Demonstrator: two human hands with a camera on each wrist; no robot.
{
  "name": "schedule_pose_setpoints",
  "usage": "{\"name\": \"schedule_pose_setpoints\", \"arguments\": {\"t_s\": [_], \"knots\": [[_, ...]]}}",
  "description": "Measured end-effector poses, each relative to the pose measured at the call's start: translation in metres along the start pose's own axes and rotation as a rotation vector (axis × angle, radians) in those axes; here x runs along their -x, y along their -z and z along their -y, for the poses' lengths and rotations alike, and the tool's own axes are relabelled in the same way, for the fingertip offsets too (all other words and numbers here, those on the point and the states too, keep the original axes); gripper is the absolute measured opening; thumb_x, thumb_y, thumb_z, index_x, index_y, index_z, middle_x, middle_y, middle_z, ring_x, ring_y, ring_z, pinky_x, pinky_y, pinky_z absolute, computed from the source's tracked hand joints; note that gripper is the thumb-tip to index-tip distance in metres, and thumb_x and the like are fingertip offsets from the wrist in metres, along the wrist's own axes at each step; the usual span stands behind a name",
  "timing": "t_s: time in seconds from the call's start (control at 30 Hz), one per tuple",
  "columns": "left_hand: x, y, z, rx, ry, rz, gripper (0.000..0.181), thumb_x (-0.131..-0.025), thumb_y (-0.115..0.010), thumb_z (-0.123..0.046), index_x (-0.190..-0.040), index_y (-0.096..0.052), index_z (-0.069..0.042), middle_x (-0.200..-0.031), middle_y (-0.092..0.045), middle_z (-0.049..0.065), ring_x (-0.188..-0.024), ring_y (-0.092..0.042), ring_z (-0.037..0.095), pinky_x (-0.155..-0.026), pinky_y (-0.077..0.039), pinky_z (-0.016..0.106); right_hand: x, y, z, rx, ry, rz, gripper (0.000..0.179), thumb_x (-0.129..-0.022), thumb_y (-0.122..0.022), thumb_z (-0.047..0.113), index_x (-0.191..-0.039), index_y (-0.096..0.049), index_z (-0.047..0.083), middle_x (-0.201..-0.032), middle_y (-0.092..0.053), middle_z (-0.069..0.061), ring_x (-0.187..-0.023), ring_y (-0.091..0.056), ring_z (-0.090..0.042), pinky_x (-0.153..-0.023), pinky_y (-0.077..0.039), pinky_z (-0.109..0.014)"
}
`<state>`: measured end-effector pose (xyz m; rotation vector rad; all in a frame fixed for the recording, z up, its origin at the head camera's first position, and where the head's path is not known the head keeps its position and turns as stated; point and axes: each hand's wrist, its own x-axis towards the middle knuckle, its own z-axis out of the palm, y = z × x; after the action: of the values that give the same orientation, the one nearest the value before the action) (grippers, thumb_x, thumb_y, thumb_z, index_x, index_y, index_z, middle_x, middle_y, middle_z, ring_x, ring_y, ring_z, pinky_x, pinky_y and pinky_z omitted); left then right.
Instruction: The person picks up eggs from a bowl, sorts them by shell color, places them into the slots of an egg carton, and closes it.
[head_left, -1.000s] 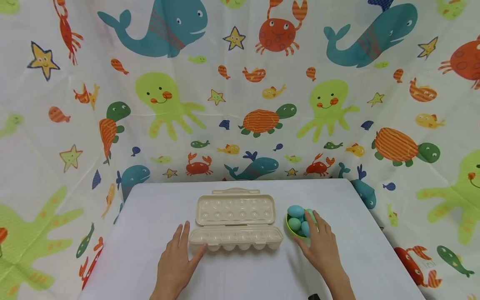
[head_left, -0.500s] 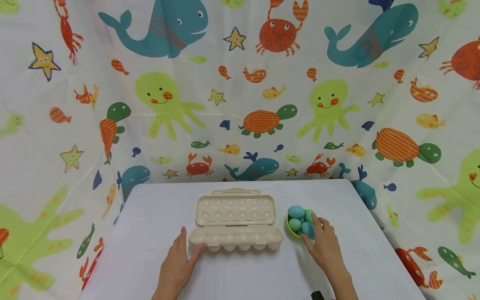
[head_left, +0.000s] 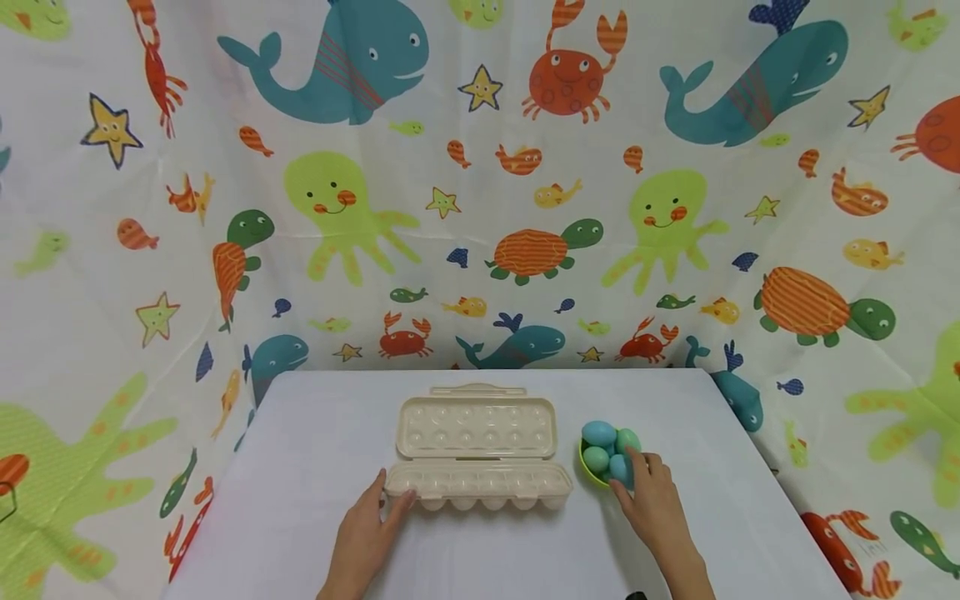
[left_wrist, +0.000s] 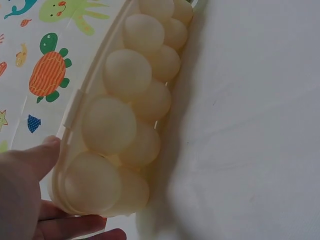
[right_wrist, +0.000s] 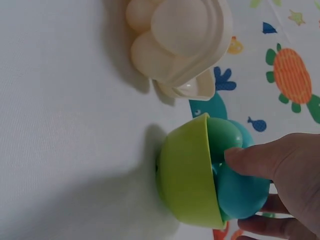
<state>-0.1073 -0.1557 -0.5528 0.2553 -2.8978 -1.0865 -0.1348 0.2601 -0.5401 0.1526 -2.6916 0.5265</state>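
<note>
A beige plastic egg carton [head_left: 480, 483] lies on the table with its lid folded back; its cups look bare. My left hand [head_left: 363, 533] holds the carton's left end. In the left wrist view, its thumb [left_wrist: 47, 152] lies on the rim, with the fingers around the end. To the right is a lime-green bowl [right_wrist: 185, 175] piled with several blue and green eggs. My right hand [head_left: 660, 512] reaches over the bowl's near right side and pinches a blue egg [right_wrist: 242, 192] between thumb and fingers. The egg still sits among the others; some fingertips are hidden behind it.
A white-covered table [head_left: 495, 558] carries the carton and bowl. Behind and beside it hangs a curtain [head_left: 420, 250] printed with sea animals. The carton's lid [head_left: 476, 427] extends toward the back. A small dark object [head_left: 636, 596] shows at the bottom edge beside the right forearm.
My right hand has drawn from above the bowl to its near right side and closed on the blue egg. The left hand's fingers have come in against the carton's end. The head view has shifted slightly.
</note>
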Motion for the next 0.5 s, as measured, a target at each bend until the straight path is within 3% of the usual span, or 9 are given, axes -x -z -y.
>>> {"name": "schedule_pose_setpoints", "arguments": {"t_s": [0.17,0.33,0.5], "knots": [[-0.0019,-0.0016,0.0006,0.053,0.021,-0.032,0.080,-0.096,-0.060,-0.054,-0.143,-0.046,0.010,-0.131,-0.062,0.030,-0.108,-0.069,0.036,-0.098,-0.055,0.057,-0.0008,-0.0021,-0.0006,0.013,0.000,0.006,0.055,-0.081,-0.082,0.011,-0.127,-0.058,-0.009,-0.112,-0.058,-0.030,-0.097,-0.059,-0.044,-0.077,-0.057,-0.056],[-0.0036,-0.0052,0.0016,0.155,0.027,-0.067,0.073,-0.094,-0.067,-0.047,-0.139,-0.051,0.009,-0.119,-0.070,0.026,-0.098,-0.074,0.029,-0.087,-0.062,0.046,-0.0014,-0.0013,0.0000,0.007,-0.016,0.024,0.051,-0.082,-0.082,0.010,-0.125,-0.060,-0.009,-0.112,-0.058,-0.029,-0.097,-0.059,-0.044,-0.079,-0.057,-0.056],[-0.0048,-0.0098,0.0041,0.230,0.015,-0.101,0.071,-0.092,-0.071,-0.044,-0.136,-0.053,0.009,-0.119,-0.070,0.027,-0.095,-0.075,0.029,-0.081,-0.065,0.039,-0.0019,-0.0003,0.0008,0.005,-0.033,0.042,0.051,-0.083,-0.081,0.010,-0.125,-0.060,-0.009,-0.112,-0.058,-0.029,-0.098,-0.059,-0.044,-0.080,-0.057,-0.057]]}}
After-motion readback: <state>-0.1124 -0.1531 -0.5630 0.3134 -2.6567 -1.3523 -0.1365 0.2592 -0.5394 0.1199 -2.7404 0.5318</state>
